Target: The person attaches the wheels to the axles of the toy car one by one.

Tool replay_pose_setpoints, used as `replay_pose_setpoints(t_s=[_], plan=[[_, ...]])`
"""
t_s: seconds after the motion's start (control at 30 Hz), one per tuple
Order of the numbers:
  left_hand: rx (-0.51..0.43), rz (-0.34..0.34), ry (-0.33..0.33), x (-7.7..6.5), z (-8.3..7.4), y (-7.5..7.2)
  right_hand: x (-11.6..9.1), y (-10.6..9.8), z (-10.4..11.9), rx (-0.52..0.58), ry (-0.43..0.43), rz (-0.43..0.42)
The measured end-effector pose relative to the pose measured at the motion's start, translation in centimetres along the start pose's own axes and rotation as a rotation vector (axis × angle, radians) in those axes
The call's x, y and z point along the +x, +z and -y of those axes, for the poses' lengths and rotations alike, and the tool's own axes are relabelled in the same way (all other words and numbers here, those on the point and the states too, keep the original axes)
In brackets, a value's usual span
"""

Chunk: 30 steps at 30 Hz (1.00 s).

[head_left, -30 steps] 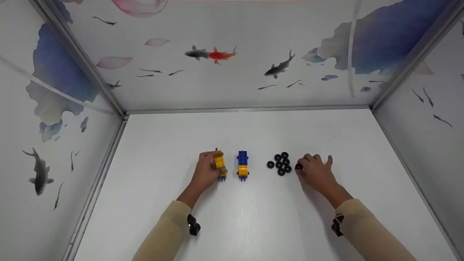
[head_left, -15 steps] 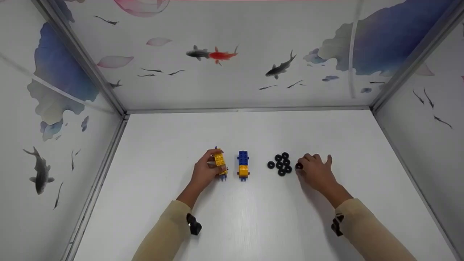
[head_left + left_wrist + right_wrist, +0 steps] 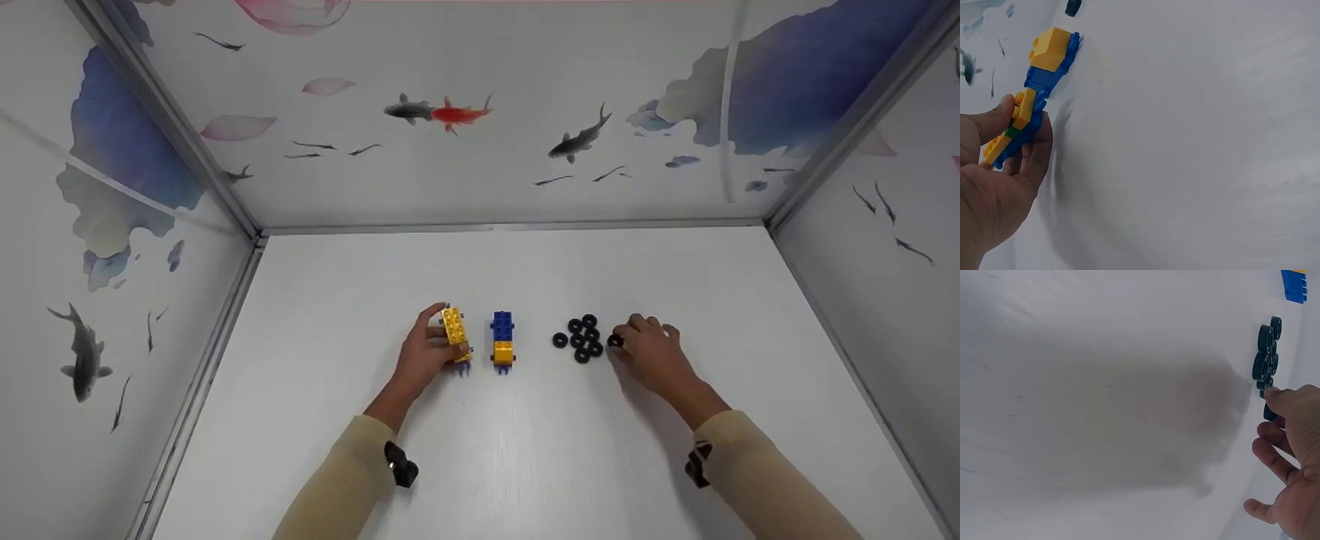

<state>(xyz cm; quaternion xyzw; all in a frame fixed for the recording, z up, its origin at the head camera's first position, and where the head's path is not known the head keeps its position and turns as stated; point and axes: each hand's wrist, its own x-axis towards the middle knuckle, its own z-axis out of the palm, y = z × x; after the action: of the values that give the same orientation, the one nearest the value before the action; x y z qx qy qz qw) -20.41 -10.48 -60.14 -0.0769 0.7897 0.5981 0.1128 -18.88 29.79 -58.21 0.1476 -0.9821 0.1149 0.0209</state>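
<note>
My left hand [image 3: 421, 355] grips a toy block car [image 3: 453, 322], its thumb on one side and fingers around the other. In the left wrist view this car [image 3: 1026, 109] has yellow studded blocks, a green strip and a blue base. Beside it on the table stands a second toy block car [image 3: 502, 327], blue at the far end and yellow nearer. My right hand [image 3: 652, 355] pinches a black toy wheel [image 3: 615, 340] between thumb and fingertips; the right wrist view shows this wheel [image 3: 1269, 412] partly hidden by the hand.
Several black toy wheels [image 3: 577, 340] lie in a cluster just left of my right hand, one slightly apart. The white table [image 3: 495, 450] is enclosed by printed panels, with a metal rail [image 3: 375, 229] along the back edge.
The left fingers have shifted on the toy car, uncovering more of its yellow top. My right hand has moved slightly left and up with the wheel. The second car and the cluster stay put.
</note>
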Motion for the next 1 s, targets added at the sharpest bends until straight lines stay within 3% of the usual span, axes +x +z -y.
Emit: replay_pose_setpoints(t_s=[0.17,0.47,1.0], plan=[[-0.107,0.031,-0.031,-0.2,0.2,-0.2,0.0,0.1,0.1,0.044,-0.015,-0.002],[-0.269,0.061,-0.149,0.2,-0.4,-0.3,0.9,-0.1,0.6,0.09,-0.063,-0.036],[-0.281,0.108,-0.161,-1.0,-1.0,1.2,2.3,-0.7,2.3,0.234,-0.071,-0.039]])
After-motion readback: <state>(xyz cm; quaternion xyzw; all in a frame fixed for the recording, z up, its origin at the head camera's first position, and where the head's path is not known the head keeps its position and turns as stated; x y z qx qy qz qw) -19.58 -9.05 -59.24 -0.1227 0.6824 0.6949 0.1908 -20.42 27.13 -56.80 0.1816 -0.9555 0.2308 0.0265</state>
